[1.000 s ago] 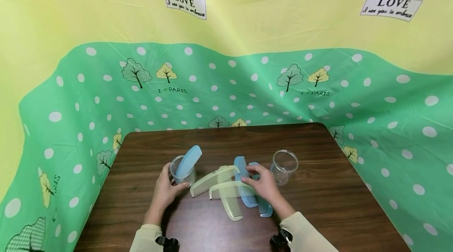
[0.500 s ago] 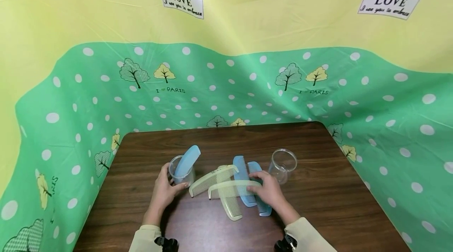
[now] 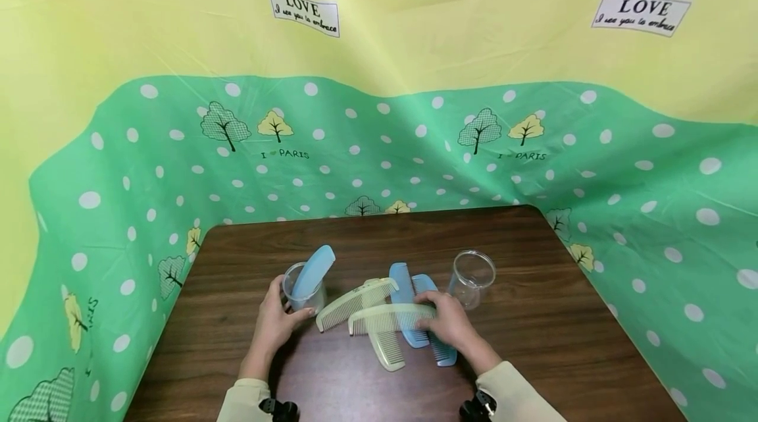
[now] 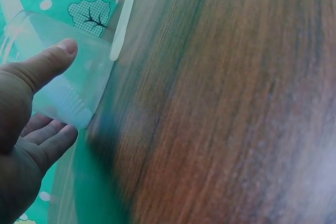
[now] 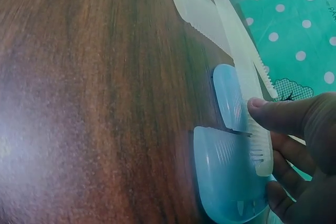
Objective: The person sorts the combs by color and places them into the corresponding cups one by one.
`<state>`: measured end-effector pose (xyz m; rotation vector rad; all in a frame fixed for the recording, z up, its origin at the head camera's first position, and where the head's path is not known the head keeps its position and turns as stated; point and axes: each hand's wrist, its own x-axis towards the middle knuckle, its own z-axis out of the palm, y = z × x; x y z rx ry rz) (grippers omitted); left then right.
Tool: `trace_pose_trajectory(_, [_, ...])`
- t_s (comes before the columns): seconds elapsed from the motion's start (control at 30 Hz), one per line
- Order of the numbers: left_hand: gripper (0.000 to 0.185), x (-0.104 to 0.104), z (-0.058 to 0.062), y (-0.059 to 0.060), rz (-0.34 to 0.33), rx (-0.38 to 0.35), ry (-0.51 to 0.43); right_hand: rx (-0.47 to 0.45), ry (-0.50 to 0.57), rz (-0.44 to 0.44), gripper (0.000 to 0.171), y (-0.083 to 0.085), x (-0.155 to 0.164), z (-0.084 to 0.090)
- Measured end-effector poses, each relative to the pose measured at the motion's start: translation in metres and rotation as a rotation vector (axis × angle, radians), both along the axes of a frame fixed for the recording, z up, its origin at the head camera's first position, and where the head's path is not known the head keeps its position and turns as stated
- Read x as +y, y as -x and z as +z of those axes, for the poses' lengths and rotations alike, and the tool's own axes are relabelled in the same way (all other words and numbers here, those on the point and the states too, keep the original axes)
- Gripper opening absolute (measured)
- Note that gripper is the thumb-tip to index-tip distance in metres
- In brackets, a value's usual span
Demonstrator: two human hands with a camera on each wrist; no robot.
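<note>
Fingers of my right hand [image 3: 448, 323] pinch the pale green comb [image 3: 387, 316] at frame centre; my left hand [image 3: 276, 321] holds the plastic cup [image 3: 303, 291] lower left. Lifting cleanly means keeping neighbouring blue combs [image 3: 414, 303] undisturbed.

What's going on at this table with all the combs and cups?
A person sits at a wooden table with a pile of combs. The left hand holds a clear cup with one blue comb standing in it. The right hand pinches the end of a pale green comb lying atop the pile, with two blue combs beneath. A second clear cup stands empty at the right.
</note>
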<state>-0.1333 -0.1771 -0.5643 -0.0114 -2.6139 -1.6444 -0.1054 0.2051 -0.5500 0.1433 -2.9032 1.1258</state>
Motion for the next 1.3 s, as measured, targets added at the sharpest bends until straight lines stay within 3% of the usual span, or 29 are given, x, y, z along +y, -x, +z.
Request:
trace_pose_trajectory(0.63, [0.097,0.001,-0.002,0.0,-0.003,-0.017,0.023,0.039,0.018,0.038,0.04,-0.001,0.008,0.01])
trace_pose_trajectory(0.9, [0.098,0.0,-0.002,-0.001,-0.001,-0.013,0.014,0.098,-0.015,0.073,0.035,-0.005,0.01,0.007])
trace_pose_trajectory(1.3, [0.098,-0.001,-0.001,-0.001,0.002,-0.012,0.013,0.105,0.05,0.151,0.027,-0.009,0.013,0.011])
